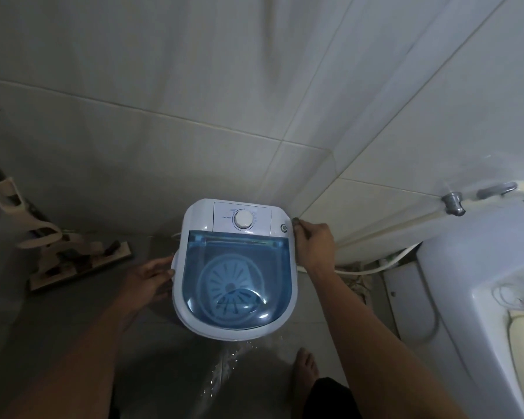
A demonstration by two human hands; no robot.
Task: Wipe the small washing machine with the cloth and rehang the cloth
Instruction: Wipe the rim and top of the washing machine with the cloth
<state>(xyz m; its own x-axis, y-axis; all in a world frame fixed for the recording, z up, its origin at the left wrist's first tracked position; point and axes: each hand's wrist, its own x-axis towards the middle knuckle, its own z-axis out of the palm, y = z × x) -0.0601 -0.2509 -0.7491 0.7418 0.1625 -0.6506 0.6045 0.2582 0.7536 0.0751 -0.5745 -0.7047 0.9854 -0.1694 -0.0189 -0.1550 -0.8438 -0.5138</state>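
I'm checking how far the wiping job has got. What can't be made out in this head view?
- Cloth: none in view.
- Dial markings on the washing machine: too small, dim.
- Left hand grip: fingers hidden behind the machine's side handle.
- Right hand fingertips: something dark there, unclear.
- Machine's sides: hidden by its top.

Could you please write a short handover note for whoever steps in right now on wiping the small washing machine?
Left hand: on the left side handle of the small washing machine, fingers hidden behind it.
Right hand: fingers curled on the machine's upper right rim.
The machine stands on the wet floor in the tiled corner, blue lid shut.
No cloth is in view, so whether wiping has been done cannot be told.
Left: find the cloth, wipe the machine, rehang the cloth.
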